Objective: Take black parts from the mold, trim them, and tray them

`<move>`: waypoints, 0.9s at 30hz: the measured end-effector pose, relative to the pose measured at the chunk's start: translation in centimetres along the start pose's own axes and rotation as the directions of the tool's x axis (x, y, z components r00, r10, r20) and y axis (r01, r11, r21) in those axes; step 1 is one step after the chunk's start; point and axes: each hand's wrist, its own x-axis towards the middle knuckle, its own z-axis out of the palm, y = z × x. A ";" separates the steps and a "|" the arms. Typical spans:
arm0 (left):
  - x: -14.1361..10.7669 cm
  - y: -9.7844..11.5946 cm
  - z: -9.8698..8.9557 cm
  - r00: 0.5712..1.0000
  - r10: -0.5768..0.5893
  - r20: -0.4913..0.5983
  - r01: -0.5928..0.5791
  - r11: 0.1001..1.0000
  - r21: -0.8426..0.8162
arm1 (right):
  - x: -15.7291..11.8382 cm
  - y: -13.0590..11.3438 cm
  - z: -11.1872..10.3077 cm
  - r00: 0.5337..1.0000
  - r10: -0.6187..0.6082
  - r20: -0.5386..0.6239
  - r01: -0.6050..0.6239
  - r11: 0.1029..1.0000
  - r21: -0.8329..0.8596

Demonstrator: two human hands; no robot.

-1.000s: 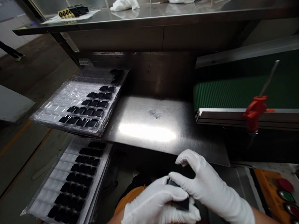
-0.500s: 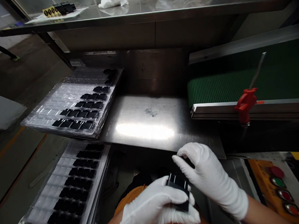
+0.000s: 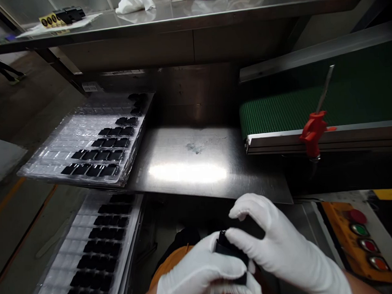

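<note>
In a white glove, my left hand (image 3: 204,270) is wrapped round a small black plastic part (image 3: 231,254) close to my body, at the bottom of the view. My fingers and thumb cover much of it, so its exact kind is unclear. My right hand (image 3: 271,239), also gloved in white, is curved over it with thumb and forefinger apart. The right thumb reaches the top edge of the black part; whether it touches is hard to tell. The right hand's other fingers are folded or hidden.
Two clear plastic trays, an upper tray (image 3: 56,144) and a lower tray (image 3: 62,252), hold rows of black parts on the left. Ahead lies a steel table (image 3: 170,148). At right are a green conveyor (image 3: 279,108), a red air gun (image 3: 313,133) and an orange button box (image 3: 352,240).
My right hand has come down to the black part, its thumb and forefinger spreading wider. The left hand keeps its hold. The whole view has shifted slightly.
</note>
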 end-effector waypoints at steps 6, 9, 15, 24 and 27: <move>-0.1 -0.1 -0.7 0.999 -0.014 0.032 0.016 0.998 -0.067 | 0.5 1.0 0.6 0.997 0.076 0.009 -0.075 0.994 -0.083; -0.2 0.0 -0.8 0.998 -0.021 0.061 0.027 0.993 -0.114 | 0.8 1.2 -0.3 0.993 0.110 -0.030 -0.111 0.994 -0.020; 0.1 0.1 -0.5 0.999 -0.032 0.044 0.037 0.994 -0.098 | 0.2 0.5 0.2 0.997 0.040 0.073 -0.034 0.996 -0.083; 0.2 -0.1 -1.3 0.992 -0.020 0.127 0.041 0.985 -0.167 | 2.1 2.8 -2.3 0.985 0.075 -0.155 -0.096 0.986 -0.134; 0.2 -0.3 -1.5 0.992 -0.016 0.128 0.045 0.974 -0.221 | 2.4 3.0 -4.1 0.930 0.067 -0.362 -0.152 0.965 -0.211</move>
